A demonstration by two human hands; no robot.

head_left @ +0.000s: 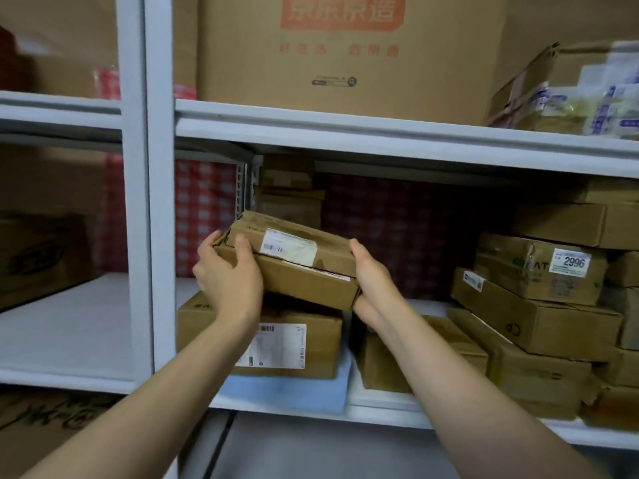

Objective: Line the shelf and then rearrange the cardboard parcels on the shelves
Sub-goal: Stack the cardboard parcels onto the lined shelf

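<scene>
Two flat cardboard parcels (294, 261), stacked and tilted, are held in the air in front of the middle shelf. My left hand (230, 274) grips their left end, thumb on top. My right hand (373, 281) grips the right end. Just below them a larger parcel with a white label (297, 344) sits on a pale blue liner (287, 392) that covers the left part of the white shelf (380, 409). A brown parcel (380, 364) lies to the right of it, partly behind my right forearm.
A leaning stack of parcels (539, 305), one tagged 2996 (572, 262), fills the shelf's right side. More boxes stand at the back (290, 198). A big printed carton (345, 53) sits on the shelf above. A white upright (159, 202) separates the left bay (69, 323).
</scene>
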